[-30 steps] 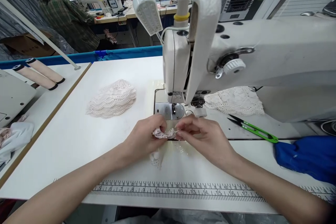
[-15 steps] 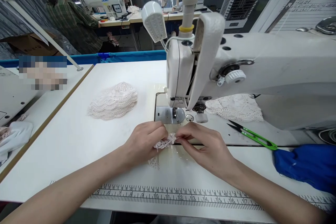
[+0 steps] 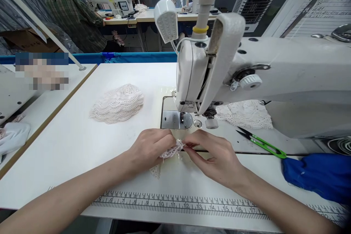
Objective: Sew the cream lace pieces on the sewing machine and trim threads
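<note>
A small piece of white lace (image 3: 172,150) is stretched between my two hands, just in front of the sewing machine's needle plate (image 3: 175,120). My left hand (image 3: 152,146) is closed around its left part, and a loose end hangs out below the palm. With thumb and fingertips pinched together, my right hand (image 3: 211,150) grips the lace's right tip. The sewing machine (image 3: 192,69) stands right behind both hands, its presser foot over the plate. A stack of scalloped white lace pieces (image 3: 117,103) lies to the left, and more lace (image 3: 244,113) rests under the machine arm.
Green thread snips (image 3: 264,144) lie to the right, beside a blue cloth (image 3: 315,175). A printed ruler (image 3: 175,204) runs along the table's front edge. At the left is a neighbouring table with white fabric (image 3: 15,139). A person in a checked shirt (image 3: 76,25) is at the back left.
The view has shifted slightly. Both hands stay close together on the lace, and its hanging end has swung a little to the left.
</note>
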The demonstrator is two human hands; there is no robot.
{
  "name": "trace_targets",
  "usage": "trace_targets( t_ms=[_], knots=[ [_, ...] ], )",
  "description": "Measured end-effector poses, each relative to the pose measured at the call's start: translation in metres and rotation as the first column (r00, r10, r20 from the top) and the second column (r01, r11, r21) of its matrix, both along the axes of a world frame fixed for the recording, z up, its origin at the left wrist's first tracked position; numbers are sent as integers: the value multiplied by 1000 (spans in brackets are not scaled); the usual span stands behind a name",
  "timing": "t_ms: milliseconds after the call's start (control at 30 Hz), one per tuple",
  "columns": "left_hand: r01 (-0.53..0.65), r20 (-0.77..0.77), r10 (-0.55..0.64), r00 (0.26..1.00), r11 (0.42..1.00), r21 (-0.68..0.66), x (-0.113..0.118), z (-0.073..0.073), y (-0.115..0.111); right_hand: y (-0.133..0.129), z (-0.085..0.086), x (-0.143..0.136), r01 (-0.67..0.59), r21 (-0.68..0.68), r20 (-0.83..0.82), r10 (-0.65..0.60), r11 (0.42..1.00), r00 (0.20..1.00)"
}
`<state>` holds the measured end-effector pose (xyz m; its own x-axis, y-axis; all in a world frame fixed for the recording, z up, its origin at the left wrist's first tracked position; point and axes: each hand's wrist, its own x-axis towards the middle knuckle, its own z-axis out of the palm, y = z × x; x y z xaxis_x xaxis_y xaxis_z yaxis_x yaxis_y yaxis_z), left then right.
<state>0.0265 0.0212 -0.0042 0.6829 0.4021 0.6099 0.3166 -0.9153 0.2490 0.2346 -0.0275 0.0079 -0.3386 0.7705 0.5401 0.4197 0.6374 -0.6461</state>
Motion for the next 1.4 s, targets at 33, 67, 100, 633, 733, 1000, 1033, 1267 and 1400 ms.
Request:
trace_targets(
  t_ms=[33, 67, 100, 633, 733, 1000, 1033, 1267, 1400],
  knots=[
    [-6, 6, 6, 1000, 1000, 12, 1, 1, 0, 0, 1, 0, 6, 23, 11, -6, 1000, 1000],
    [-11, 11, 11, 1000, 1000, 25, 1, 2, -1, 0, 1, 0, 16, 51, 28, -17, 999, 999],
    [-16, 19, 15, 1000, 999, 38, 2, 3, -1, 0, 2, 1, 25, 84, 46, -29, 996, 999],
    [88, 151, -4, 989, 826, -556, 8, 20, -19, -4, 12, 12, -217, 662, 382, -74, 718, 921],
    [-71, -28, 72, 997, 718, -693, 10, 19, -17, -2, 2, 5, -54, 377, 251, -46, 925, 967],
    [-381, -247, 319, 915, 886, -264, 14, 5, -10, 16, -12, -3, 197, -167, 250, -152, 966, 956],
    [-387, -225, 344, 912, 902, -191, 14, 4, -11, 18, -13, -3, 225, -166, 277, -174, 960, 945],
    [-212, -287, 286, 914, 942, 262, 11, 3, -27, 28, -14, -2, 314, -189, 360, -232, 931, 904],
    [-195, -383, 296, 875, 939, 282, 11, 5, -32, 30, -14, 2, 328, -177, 340, -255, 928, 905]
  ],
)
